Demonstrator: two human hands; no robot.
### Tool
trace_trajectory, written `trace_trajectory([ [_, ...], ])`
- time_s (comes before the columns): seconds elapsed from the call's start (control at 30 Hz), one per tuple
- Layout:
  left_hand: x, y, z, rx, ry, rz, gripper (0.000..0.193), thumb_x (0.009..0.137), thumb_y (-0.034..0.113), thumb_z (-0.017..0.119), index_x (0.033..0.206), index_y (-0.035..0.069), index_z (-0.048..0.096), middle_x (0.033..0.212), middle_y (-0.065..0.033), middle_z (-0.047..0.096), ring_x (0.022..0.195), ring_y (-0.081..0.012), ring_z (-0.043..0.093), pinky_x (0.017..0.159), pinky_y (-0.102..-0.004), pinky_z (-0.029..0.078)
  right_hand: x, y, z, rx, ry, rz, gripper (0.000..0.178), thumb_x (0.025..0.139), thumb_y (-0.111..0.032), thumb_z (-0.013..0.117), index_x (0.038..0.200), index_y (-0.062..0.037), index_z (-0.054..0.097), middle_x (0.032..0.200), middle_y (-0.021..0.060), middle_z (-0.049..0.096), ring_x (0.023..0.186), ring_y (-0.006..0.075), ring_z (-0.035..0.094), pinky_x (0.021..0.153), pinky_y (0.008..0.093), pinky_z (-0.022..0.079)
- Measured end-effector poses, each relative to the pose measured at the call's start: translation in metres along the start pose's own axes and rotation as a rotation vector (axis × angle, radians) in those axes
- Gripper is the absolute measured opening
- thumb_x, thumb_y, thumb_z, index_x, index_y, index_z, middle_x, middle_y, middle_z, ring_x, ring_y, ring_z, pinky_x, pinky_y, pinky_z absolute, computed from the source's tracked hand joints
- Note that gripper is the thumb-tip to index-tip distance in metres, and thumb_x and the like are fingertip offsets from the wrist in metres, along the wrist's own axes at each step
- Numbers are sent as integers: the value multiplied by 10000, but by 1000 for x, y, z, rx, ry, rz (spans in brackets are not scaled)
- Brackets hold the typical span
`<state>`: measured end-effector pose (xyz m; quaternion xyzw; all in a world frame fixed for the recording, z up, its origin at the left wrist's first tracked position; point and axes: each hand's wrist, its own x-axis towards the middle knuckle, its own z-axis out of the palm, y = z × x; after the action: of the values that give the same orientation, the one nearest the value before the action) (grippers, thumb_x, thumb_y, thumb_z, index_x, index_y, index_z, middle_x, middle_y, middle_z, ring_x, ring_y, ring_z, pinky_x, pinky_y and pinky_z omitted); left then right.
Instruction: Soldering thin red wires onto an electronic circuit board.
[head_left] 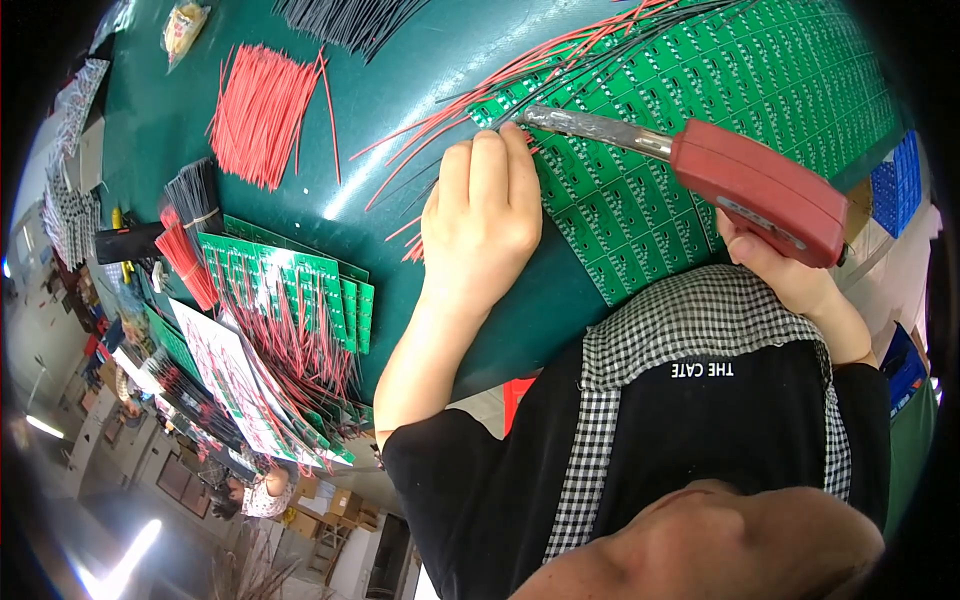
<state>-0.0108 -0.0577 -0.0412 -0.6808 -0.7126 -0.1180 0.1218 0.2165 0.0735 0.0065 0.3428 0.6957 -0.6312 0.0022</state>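
Observation:
My right hand (775, 265) is closed around the grip of a red soldering gun (765, 190). Its long metal barrel points left, and the tip ends just beside the fingertips of my left hand (482, 205). Those fingers are pinched together at the left edge of a large sheet of green circuit boards (640, 225), on a thin wire whose end is mostly hidden by the fingers. Loose red wires (440, 125) and black wires (600, 65) lie across the boards' upper left part, and some pass beneath my left hand.
On the green tabletop (350, 110) lie a pile of red wires (265, 115) and a pile of black wires (350, 20). At left stand stacked green boards with wires attached (280, 275) and bundled red wires (187, 262). A blue bin (895, 185) is at right. Another person (265, 490) sits farther off.

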Motion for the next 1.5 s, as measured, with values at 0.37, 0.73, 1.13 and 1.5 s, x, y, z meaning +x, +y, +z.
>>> trace_trajectory([
  [0.37,1,1,-1,21,0,13,230,665,28,590,884,-41,585,804,-92,521,731,-184,522,557,-226,477,-3,-1,-5,304,-2,-170,396,802,-104,608,1170,-17,489,1049,90,583,704,75,462,631,213,403],
  [0.73,2,-2,-3,22,32,6,212,685,46,597,887,-18,589,828,-82,544,732,-175,540,552,-232,465,-5,0,-7,364,36,-190,397,795,-99,612,1162,-10,491,1023,94,590,681,69,452,603,209,388],
  [1.13,17,3,9,-89,86,46,242,645,22,579,878,-42,578,810,-110,539,717,-194,539,578,-252,482,-7,7,-10,205,73,-80,393,806,-180,582,1113,39,471,894,88,535,600,83,451,520,206,392],
  [1.5,15,1,9,-127,36,61,262,640,22,575,895,-40,574,834,-109,539,751,-206,541,600,-263,486,-4,13,-10,152,67,-95,348,805,-168,603,1073,23,490,850,62,532,642,92,473,560,217,406],
])
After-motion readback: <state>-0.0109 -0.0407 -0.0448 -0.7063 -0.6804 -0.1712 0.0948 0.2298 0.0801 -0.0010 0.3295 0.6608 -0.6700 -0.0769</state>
